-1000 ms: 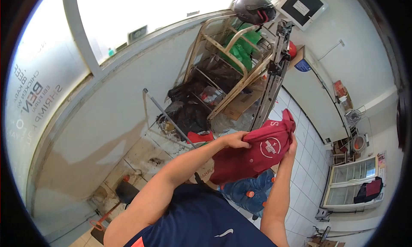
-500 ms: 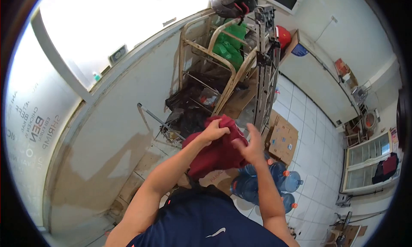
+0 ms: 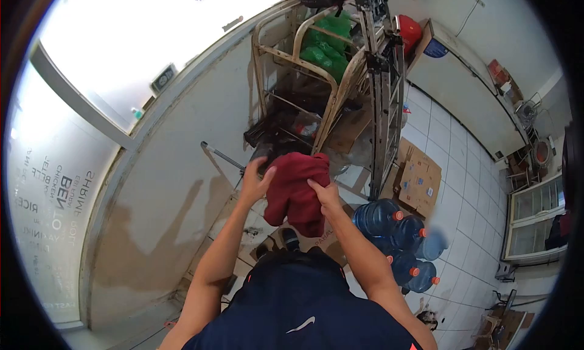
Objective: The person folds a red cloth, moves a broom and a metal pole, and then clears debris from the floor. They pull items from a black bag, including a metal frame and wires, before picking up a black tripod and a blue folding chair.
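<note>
A maroon piece of cloth (image 3: 295, 198), bunched and folded over itself, hangs in front of my body. My right hand (image 3: 326, 198) pinches its right side, thumb on top and the other fingers behind the fabric. At the cloth's left edge is my left hand (image 3: 257, 183), with thumb and fingers spread apart and the thumb tip close to the fabric. Under the cloth, part of a cardboard sheet (image 3: 328, 243) with printed letters shows on the floor by my feet.
Several blue water jugs (image 3: 377, 217) with orange caps stand at my right, near a cardboard box (image 3: 420, 183). Ahead are a metal rack (image 3: 331, 85) holding bags and a folded metal ladder (image 3: 380, 107). A wall (image 3: 164, 186) runs along my left.
My left hand has let go of the cloth and moved left. My right hand has taken hold of its right side. The cloth is more folded and the view has shifted.
</note>
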The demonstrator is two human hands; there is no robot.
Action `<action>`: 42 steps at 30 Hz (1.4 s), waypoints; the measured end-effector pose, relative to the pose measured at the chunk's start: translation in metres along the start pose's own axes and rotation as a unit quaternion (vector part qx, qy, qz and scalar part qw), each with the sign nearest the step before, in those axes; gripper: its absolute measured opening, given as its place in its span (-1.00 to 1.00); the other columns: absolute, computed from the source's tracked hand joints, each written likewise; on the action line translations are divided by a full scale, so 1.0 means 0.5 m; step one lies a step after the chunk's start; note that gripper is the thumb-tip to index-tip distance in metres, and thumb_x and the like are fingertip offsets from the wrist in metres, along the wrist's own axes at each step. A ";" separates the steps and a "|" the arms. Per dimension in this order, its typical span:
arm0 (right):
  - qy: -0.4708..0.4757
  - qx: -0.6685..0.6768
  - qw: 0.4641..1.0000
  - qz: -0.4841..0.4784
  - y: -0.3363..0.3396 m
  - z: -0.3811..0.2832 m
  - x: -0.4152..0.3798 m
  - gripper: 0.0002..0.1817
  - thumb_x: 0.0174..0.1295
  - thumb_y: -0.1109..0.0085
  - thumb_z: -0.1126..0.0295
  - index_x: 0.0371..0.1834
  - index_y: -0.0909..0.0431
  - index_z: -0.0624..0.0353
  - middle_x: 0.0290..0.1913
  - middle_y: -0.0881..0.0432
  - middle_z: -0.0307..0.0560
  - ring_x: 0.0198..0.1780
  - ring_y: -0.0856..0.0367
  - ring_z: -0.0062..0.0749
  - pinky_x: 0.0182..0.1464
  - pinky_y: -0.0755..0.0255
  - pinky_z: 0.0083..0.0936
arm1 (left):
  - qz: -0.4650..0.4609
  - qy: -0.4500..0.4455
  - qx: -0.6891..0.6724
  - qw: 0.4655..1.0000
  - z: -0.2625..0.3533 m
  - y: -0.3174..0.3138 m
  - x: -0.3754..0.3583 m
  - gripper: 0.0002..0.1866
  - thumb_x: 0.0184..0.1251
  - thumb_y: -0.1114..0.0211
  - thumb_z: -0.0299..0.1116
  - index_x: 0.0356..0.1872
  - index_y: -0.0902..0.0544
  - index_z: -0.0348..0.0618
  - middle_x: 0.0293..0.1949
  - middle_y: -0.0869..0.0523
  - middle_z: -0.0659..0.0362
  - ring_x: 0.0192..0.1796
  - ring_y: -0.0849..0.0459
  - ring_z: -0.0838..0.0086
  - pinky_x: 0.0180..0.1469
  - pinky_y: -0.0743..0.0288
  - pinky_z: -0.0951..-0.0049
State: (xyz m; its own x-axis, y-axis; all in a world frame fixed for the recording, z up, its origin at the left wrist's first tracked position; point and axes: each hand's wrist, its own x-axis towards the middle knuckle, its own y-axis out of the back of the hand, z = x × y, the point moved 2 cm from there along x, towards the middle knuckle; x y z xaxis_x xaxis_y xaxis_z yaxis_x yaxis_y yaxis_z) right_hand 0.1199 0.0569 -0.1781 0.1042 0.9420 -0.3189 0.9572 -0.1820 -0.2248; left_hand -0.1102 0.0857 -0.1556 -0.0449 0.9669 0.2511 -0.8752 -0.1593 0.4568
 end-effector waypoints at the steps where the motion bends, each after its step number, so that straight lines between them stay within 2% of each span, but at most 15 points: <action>1: -0.035 0.063 0.997 -0.028 -0.009 -0.001 -0.002 -0.58 0.05 -0.33 0.44 0.02 -0.52 0.24 -0.06 -0.63 -0.10 -0.10 -0.62 -0.35 -0.01 -0.48 -0.38 | -0.018 0.031 0.006 0.999 -0.072 0.004 -0.037 -0.39 0.20 -0.28 -0.04 0.15 -0.42 -0.25 0.05 -0.52 -0.08 0.05 -0.53 0.17 0.12 -0.37 0.29; 4: -0.162 0.185 0.963 -0.107 -0.061 -0.043 -0.033 -0.55 0.11 -0.30 0.43 0.08 -0.46 0.24 0.02 -0.58 -0.06 -0.03 -0.60 -0.30 0.07 -0.47 -0.33 | -0.073 0.282 -0.108 0.951 -0.197 0.017 -0.137 -0.24 0.25 -0.16 0.14 0.32 -0.24 -0.18 0.16 -0.48 -0.01 0.13 -0.49 0.24 0.14 -0.36 0.29; 7: -0.224 0.250 0.924 -0.184 -0.113 -0.069 -0.054 -0.47 0.11 -0.31 0.38 0.15 -0.39 0.24 0.07 -0.55 -0.01 0.04 -0.57 -0.23 0.12 -0.49 -0.26 | -0.145 0.355 -0.336 0.860 -0.203 0.039 -0.164 -0.10 0.22 -0.04 0.31 0.40 -0.07 -0.13 0.33 -0.29 0.00 0.32 -0.33 0.24 0.26 -0.29 0.22; 8: -0.230 0.264 0.915 -0.202 -0.122 -0.057 -0.053 -0.47 0.12 -0.29 0.37 0.16 -0.38 0.24 0.08 -0.54 -0.01 0.05 -0.57 -0.22 0.13 -0.48 -0.26 | -0.187 0.359 -0.459 0.791 -0.121 0.060 -0.156 -0.10 0.20 0.00 0.34 0.39 -0.09 -0.09 0.32 -0.29 0.01 0.32 -0.32 0.24 0.28 -0.29 0.17; 11: -0.240 0.268 0.902 -0.239 -0.142 0.007 -0.033 -0.46 0.16 -0.26 0.30 0.18 -0.36 0.24 0.10 -0.52 0.01 0.08 -0.55 -0.22 0.15 -0.46 -0.27 | -0.112 0.415 -0.510 0.745 -0.094 0.086 -0.165 -0.18 0.24 -0.09 0.23 0.35 -0.15 -0.14 0.28 -0.35 0.00 0.28 -0.39 0.23 0.27 -0.33 0.17; 13: -0.241 0.228 0.914 -0.233 -0.152 0.065 -0.026 -0.43 0.17 -0.25 0.20 0.18 -0.36 0.26 0.11 -0.52 0.04 0.10 -0.54 -0.21 0.14 -0.45 -0.28 | -0.111 0.410 -0.525 0.738 -0.153 0.080 -0.178 -0.18 0.15 -0.27 0.09 0.32 -0.20 -0.18 0.21 -0.43 0.04 0.20 -0.46 0.27 0.22 -0.38 0.25; 16: -0.161 -0.108 0.960 -0.203 -0.153 0.134 -0.012 -0.27 0.14 -0.23 -0.04 0.19 -0.33 0.32 0.10 -0.52 0.12 0.12 -0.52 -0.16 0.11 -0.42 -0.30 | -0.105 0.389 -0.508 0.761 -0.186 0.089 -0.191 -0.19 0.05 -0.41 -0.10 0.27 -0.25 -0.25 0.16 -0.48 0.04 0.16 -0.50 0.28 0.20 -0.39 0.29; 19: -0.083 -0.362 0.915 -0.158 -0.142 0.185 -0.003 -0.05 0.04 -0.15 -0.26 0.23 -0.25 0.41 0.14 -0.46 0.28 0.16 -0.48 0.00 0.17 -0.34 -0.27 | -0.082 0.382 -0.466 0.794 -0.181 0.106 -0.205 -0.24 0.00 -0.42 -0.29 0.26 -0.28 -0.27 0.12 -0.51 0.02 0.12 -0.52 0.27 0.20 -0.40 0.28; 22: -0.087 -0.428 0.882 -0.177 -0.146 0.268 0.009 -0.04 0.02 -0.12 -0.29 0.21 -0.26 0.40 0.11 -0.46 0.34 0.15 -0.46 0.10 0.17 -0.33 -0.23 | -0.035 0.377 -0.400 0.834 -0.185 0.133 -0.230 -0.26 -0.02 -0.41 -0.38 0.25 -0.29 -0.27 0.11 -0.51 0.03 0.10 -0.53 0.27 0.19 -0.40 0.29; 25: -0.051 -0.476 0.859 -0.181 -0.147 0.305 -0.002 -0.13 0.03 -0.20 -0.20 0.18 -0.29 0.37 -0.01 -0.54 0.28 0.04 -0.55 0.00 0.04 -0.41 -0.33 | 0.052 0.382 -0.367 0.846 -0.230 0.174 -0.276 -0.30 -0.03 -0.42 -0.44 0.21 -0.34 -0.29 0.11 -0.52 0.03 0.12 -0.51 0.28 0.19 -0.37 0.32; 29: -0.094 -0.463 0.869 -0.147 -0.098 0.363 0.007 -0.22 0.04 -0.24 -0.09 0.13 -0.35 0.36 -0.05 -0.57 0.22 -0.04 -0.60 -0.09 -0.04 -0.45 -0.37 | 0.171 0.407 -0.323 0.837 -0.254 0.252 -0.331 -0.31 -0.05 -0.42 -0.52 0.19 -0.36 -0.30 0.11 -0.52 0.02 0.13 -0.50 0.27 0.19 -0.35 0.33; 32: -0.158 -0.461 0.870 -0.078 -0.042 0.341 0.010 -0.31 0.07 -0.25 -0.03 0.11 -0.39 0.29 -0.18 -0.59 0.08 -0.26 -0.60 -0.23 -0.31 -0.51 -0.37 | 0.230 0.402 -0.307 0.832 -0.323 0.300 -0.394 -0.29 -0.06 -0.45 -0.49 0.19 -0.35 -0.31 0.12 -0.51 0.01 0.14 -0.49 0.25 0.20 -0.34 0.33; 36: -0.232 -0.417 0.878 0.019 0.020 0.331 0.031 -0.40 0.10 -0.25 0.05 0.09 -0.38 0.23 -0.33 -0.55 -0.07 -0.38 -0.54 -0.37 -0.49 -0.47 -0.39 | 0.271 0.425 -0.252 0.826 -0.414 0.339 -0.460 -0.28 -0.05 -0.44 -0.49 0.21 -0.33 -0.30 0.11 -0.52 0.00 0.12 -0.51 0.26 0.18 -0.36 0.33; 39: -0.183 -0.437 0.880 0.044 0.076 0.404 0.085 -0.44 0.12 -0.25 0.10 0.07 -0.38 0.22 -0.37 -0.53 -0.09 -0.39 -0.54 -0.38 -0.50 -0.47 -0.38 | 0.277 0.438 -0.198 0.832 -0.444 0.353 -0.495 -0.29 -0.07 -0.45 -0.47 0.19 -0.34 -0.30 0.10 -0.52 0.00 0.11 -0.51 0.24 0.17 -0.35 0.31; 42: -0.215 -0.396 0.891 0.052 0.028 0.379 0.121 -0.46 0.11 -0.26 0.12 0.04 -0.39 0.24 -0.40 -0.51 -0.10 -0.41 -0.52 -0.39 -0.50 -0.46 -0.42 | 0.283 0.457 -0.158 0.828 -0.463 0.357 -0.514 -0.29 -0.07 -0.44 -0.45 0.18 -0.35 -0.30 0.10 -0.51 -0.03 0.11 -0.51 0.20 0.16 -0.34 0.28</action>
State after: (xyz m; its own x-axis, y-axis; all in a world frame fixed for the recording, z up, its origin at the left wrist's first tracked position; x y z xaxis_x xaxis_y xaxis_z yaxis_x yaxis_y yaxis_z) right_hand 0.0885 0.0576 -0.3751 0.2543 0.7049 -0.6621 0.8559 0.1547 0.4935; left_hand -0.3664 -0.1450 -0.3362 -0.7099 0.5258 -0.4686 -0.6659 -0.7178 0.2034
